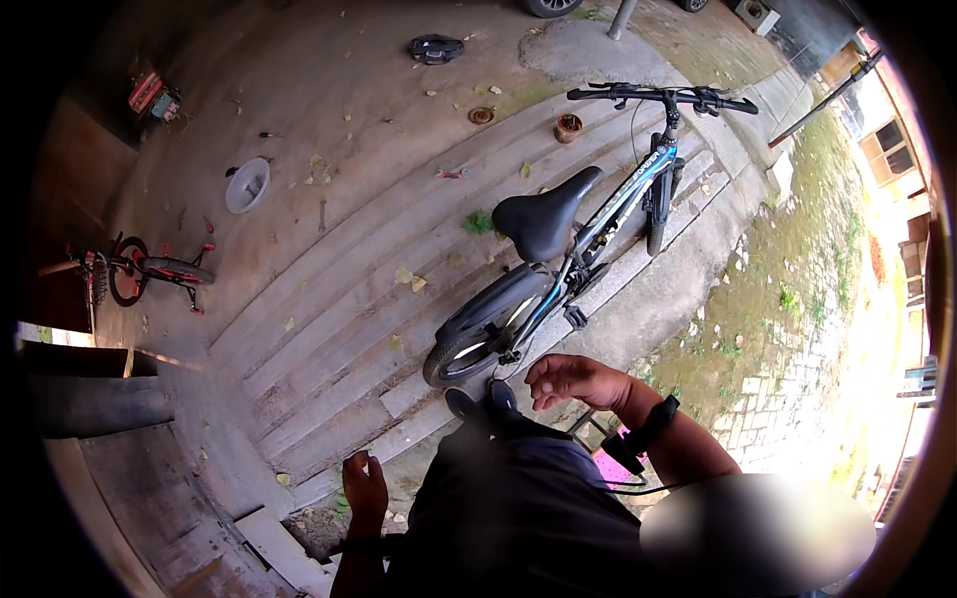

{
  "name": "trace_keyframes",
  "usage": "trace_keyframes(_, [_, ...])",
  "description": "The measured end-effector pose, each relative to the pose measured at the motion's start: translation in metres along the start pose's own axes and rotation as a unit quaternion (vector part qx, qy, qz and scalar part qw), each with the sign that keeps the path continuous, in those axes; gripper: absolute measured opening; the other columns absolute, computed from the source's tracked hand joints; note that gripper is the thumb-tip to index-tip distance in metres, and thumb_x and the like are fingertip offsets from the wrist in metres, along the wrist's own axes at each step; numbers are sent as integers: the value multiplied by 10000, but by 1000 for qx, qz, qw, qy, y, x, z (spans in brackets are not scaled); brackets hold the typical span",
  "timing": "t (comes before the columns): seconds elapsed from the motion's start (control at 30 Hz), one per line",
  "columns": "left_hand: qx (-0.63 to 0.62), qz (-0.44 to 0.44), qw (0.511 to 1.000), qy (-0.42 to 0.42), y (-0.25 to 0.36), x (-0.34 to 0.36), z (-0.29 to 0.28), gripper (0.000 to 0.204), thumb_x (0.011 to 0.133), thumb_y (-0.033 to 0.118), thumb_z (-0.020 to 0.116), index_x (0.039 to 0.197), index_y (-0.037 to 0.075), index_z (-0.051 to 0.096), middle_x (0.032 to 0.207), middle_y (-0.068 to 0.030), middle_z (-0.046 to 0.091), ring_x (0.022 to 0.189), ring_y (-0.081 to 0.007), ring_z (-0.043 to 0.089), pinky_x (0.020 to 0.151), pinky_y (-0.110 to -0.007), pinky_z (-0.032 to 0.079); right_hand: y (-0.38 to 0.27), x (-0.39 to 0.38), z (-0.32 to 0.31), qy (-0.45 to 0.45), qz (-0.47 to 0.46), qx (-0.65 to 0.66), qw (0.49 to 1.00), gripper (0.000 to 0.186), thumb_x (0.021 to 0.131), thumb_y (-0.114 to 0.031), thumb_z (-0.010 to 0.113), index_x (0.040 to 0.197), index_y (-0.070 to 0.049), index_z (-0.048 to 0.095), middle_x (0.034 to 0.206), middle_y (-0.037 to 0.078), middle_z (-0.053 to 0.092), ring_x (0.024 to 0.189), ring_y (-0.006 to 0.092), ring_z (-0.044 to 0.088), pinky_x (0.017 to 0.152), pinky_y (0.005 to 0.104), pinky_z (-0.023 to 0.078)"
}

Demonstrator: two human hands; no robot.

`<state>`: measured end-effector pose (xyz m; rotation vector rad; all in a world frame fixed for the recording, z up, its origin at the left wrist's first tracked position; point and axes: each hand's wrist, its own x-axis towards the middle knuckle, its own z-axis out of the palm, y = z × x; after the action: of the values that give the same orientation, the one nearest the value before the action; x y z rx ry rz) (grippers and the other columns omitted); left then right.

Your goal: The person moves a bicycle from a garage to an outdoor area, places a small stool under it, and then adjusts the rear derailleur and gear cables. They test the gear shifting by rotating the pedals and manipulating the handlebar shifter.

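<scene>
A blue and black bicycle (618, 202) stands upright ahead of me, its handlebar at the far end and its rear wheel (462, 361) nearest my feet. My right hand (570, 381) hovers near that wheel from this viewpoint, fingers loosely bent with nothing visible in them. Lower on the left hangs my left hand (365, 484), its thumb and finger apart and no object showing there. Part of its fingers is hidden from view. Neither hand appears to touch the black saddle (543, 217) or the frame.
Shallow steps (329, 359) run under the bicycle. To the left are a white basin (261, 181), a wrench (322, 216), a small red bike (171, 267) and a red machine (150, 97). A brown pot (568, 124) and black bag (436, 48) lie farther off. Something pink (616, 466) is beside my right forearm.
</scene>
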<state>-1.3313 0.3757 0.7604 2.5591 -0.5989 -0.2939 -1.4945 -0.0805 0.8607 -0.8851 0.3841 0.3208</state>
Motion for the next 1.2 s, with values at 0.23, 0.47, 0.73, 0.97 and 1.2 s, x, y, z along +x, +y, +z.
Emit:
trace_keyframes(0.23, [10,-4,1000,19,-41,28,-24,212,927,138,628,1087,2,601,994,-178,635,954,-362,606,864,-461,486,21,31,3,117,40,-1,992,329,975,-267,656,1210,-41,606,1027,62,669,980,216,690,896,341,540])
trace_keyframes(0.47, [-43,12,999,-12,-100,105,-43,239,941,149,625,1118,-10,610,1014,-186,646,980,-359,615,887,-446,489,41,84,25,239,41,3,970,393,961,-352,658,1217,-58,610,1021,74,676,951,214,694,865,348,552])
trace_keyframes(0.73, [43,8,996,-82,-226,216,-158,246,950,166,599,1107,-21,625,1062,-199,638,1004,-355,611,904,-446,482,47,171,76,359,9,59,931,465,935,-419,680,1245,-80,611,1109,83,665,950,223,685,846,368,565])
trace_keyframes(0.97, [24,80,995,-60,-209,380,-193,268,970,167,578,1144,-35,596,1097,-197,625,1026,-354,604,929,-434,474,18,178,94,432,-53,84,897,414,957,-378,627,1246,-82,622,1092,49,674,945,184,677,823,344,555])
trace_keyframes(1.2, [-3,195,973,-120,-108,501,-153,242,955,143,596,1127,-27,595,1087,-194,626,1030,-357,603,921,-436,480,6,174,75,548,-95,199,807,418,960,-419,651,1211,-90,592,964,44,662,852,184,688,751,331,555])
